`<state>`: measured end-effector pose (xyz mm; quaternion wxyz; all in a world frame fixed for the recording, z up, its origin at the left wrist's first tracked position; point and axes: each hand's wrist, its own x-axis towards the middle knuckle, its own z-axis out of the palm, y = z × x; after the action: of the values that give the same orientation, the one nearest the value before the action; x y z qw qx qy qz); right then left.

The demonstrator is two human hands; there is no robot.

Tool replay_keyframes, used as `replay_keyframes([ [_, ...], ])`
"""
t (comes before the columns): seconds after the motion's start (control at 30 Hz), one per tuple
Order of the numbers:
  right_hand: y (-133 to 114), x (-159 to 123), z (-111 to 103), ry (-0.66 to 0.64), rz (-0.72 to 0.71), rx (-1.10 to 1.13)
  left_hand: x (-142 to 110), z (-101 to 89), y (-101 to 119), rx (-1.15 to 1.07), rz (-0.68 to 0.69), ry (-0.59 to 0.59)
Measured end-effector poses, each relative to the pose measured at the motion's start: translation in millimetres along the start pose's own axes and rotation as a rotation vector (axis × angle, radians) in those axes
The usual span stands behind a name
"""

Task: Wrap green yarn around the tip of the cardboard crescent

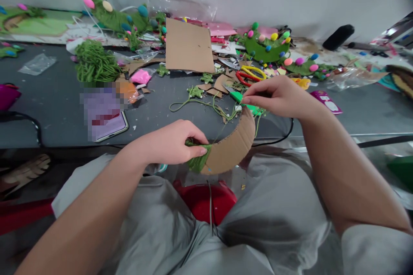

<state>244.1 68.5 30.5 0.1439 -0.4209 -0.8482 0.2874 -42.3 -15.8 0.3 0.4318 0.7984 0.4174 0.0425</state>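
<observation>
A crescent of brown cardboard (230, 148) is held over the table's front edge, its left end wrapped in green yarn (197, 163). My left hand (176, 142) is closed on that wrapped end, thumb in front and fingers behind. Above the crescent's upper right tip, my right hand (277, 96) makes a pinch that appears to hold a strand of the green yarn; the strand is hard to see at the fingertips. Loose yarn (214, 103) trails over the table left of this hand. Just behind my right fingertips lies a green-handled cutter (237, 96), partly hidden.
Red- and yellow-handled scissors (250, 75), cardboard scraps (221, 86) and a square cardboard sheet (189, 45) lie beyond my hands. Left are a green yarn bundle (97, 62) and a phone (111, 126). Green crescents with coloured balls (266, 49) line the wall. Below is a red stool (206, 202).
</observation>
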Motion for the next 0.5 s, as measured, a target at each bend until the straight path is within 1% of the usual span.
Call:
replay_keyframes([
  [0.13,-24,-13,0,0.085,-0.013,-0.055,-1,-1.3,0,0.018,-0.027,0.033],
  [0.2,-36,-21,1,0.114,-0.027,-0.062,-1,-1.8,-1,-0.008,-0.078,0.09],
  [0.27,-47,-31,4,0.102,-0.055,-0.034,-1,-2.2,-4,-0.083,-0.137,0.185],
  [0.33,-57,-40,8,0.039,-0.094,0.009,-1,-2.5,-6,-0.184,-0.173,0.328],
  [0.43,-70,-49,16,-0.124,-0.147,0.044,0,-2.9,-10,-0.345,-0.194,0.565],
  [0.5,-75,-50,24,-0.215,-0.187,0.021,1,-3.4,-11,-0.44,-0.189,0.671],
])
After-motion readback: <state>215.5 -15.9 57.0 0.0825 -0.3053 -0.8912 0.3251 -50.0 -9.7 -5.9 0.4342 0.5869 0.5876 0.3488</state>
